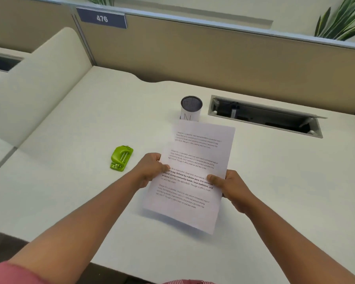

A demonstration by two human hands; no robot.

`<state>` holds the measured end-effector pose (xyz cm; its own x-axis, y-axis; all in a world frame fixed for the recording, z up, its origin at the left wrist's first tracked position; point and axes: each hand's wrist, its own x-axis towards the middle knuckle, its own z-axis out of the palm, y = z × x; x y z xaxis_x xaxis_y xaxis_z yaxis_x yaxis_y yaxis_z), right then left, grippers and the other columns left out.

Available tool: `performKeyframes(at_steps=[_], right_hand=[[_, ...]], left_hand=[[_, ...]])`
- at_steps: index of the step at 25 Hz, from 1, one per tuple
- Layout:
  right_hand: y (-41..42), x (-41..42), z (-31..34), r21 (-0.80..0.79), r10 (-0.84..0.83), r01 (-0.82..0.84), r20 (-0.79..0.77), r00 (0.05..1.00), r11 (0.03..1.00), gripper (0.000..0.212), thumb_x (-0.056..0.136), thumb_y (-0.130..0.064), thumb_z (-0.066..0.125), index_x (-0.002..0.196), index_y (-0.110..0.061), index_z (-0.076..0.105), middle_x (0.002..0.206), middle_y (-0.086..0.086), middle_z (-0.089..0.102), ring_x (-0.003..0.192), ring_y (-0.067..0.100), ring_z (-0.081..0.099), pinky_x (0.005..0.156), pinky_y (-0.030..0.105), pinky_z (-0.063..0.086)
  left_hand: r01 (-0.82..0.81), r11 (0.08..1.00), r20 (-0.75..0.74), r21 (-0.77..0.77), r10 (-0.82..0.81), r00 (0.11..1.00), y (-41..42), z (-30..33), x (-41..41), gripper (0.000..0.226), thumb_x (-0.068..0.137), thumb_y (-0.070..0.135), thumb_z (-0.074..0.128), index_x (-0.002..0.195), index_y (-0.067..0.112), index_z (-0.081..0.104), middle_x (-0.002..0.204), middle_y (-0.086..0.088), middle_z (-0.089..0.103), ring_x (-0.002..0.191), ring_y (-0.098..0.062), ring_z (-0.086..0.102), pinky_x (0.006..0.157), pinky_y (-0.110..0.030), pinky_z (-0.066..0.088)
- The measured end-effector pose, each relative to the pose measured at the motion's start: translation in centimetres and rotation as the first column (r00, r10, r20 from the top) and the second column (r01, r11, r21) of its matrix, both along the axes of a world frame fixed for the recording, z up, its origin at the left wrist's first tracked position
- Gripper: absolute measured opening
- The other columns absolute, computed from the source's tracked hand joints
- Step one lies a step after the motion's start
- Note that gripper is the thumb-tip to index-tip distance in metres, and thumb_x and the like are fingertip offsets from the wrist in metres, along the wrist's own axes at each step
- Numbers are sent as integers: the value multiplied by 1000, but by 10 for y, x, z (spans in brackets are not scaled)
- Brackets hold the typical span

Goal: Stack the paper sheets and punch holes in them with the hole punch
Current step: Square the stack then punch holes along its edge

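I hold white paper sheets (195, 160) with printed text above the desk, tilted up toward me. My left hand (150, 171) grips their left edge, thumb on the front. My right hand (230, 187) grips the right edge, thumb also on the printed side. How many sheets are in the hold cannot be told. A green hole punch (121, 158) lies on the white desk (70, 191) to the left of my left hand, apart from it.
A white cylinder with a dark mesh top (191, 108) stands just behind the sheets. An open cable tray slot (264, 117) is sunk into the desk at the back right. A beige partition (213, 56) closes the back; a white divider (41, 85) stands at left.
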<state>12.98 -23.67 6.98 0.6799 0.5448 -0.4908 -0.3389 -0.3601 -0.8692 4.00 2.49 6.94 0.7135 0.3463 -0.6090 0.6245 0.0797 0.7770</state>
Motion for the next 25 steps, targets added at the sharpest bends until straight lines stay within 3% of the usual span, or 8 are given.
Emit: performKeyframes(at_steps=[5, 8, 10, 13, 18, 22, 25], right_hand=[[30, 3, -14, 30, 13, -10, -91, 996, 999, 22, 100, -17, 65, 121, -20, 72, 109, -1, 82, 91, 20, 80, 63, 24, 59], [44, 3, -21, 69, 12, -4, -117, 993, 998, 25, 99, -20, 65, 123, -23, 72, 116, 0, 80, 101, 25, 78, 79, 39, 63], [52, 0, -26, 69, -16, 24, -109, 994, 997, 25, 94, -22, 68, 117, -23, 74, 115, 1, 80, 104, 30, 77, 92, 50, 58], [54, -1, -24, 69, -80, 82, -31, 996, 994, 18, 93, -18, 69, 109, -22, 77, 111, 3, 81, 101, 25, 78, 92, 46, 60], [25, 6, -1, 92, -139, 115, 329, 934, 989, 17, 98, -23, 68, 97, -37, 78, 103, -14, 81, 97, 10, 77, 83, 32, 62], [8, 2, 18, 195, -234, 166, 405, 884, 967, 21, 94, -33, 64, 97, -49, 77, 102, -25, 78, 95, -1, 74, 77, 15, 57], [-3, -3, 13, 201, -231, 163, 390, 891, 966, 32, 95, -25, 63, 96, -55, 76, 100, -25, 78, 94, 2, 74, 77, 20, 58]], left_hand=[[-103, 994, 25, 47, 102, 995, 22, -14, -6, 18, 92, 5, 69, 107, 14, 66, 103, -10, 76, 85, -27, 75, 73, -39, 63], [-142, 989, 56, 42, 139, 989, 30, -21, -9, 15, 97, 8, 63, 106, 20, 64, 107, -8, 74, 91, -27, 74, 87, -49, 61], [-146, 989, 53, 34, 144, 988, 31, -25, -9, 14, 99, 11, 60, 107, 22, 64, 111, -8, 75, 94, -27, 74, 91, -50, 60], [-141, 990, 91, 20, 138, 986, 26, -24, -8, 19, 101, 12, 57, 117, 18, 65, 113, -5, 76, 101, -28, 74, 95, -51, 58], [-167, 986, 383, 24, 145, 912, -5, -4, 2, 23, 98, 7, 58, 111, 24, 66, 111, 1, 78, 105, -22, 74, 88, -40, 61], [-176, 981, 485, 86, 113, 867, -35, 10, 12, 46, 90, 6, 55, 102, 48, 68, 103, 15, 75, 98, -6, 70, 74, -19, 58], [-164, 984, 469, 65, 115, 876, -47, 3, 11, 51, 90, -2, 50, 100, 42, 73, 100, 15, 77, 97, -10, 72, 73, -20, 58]])
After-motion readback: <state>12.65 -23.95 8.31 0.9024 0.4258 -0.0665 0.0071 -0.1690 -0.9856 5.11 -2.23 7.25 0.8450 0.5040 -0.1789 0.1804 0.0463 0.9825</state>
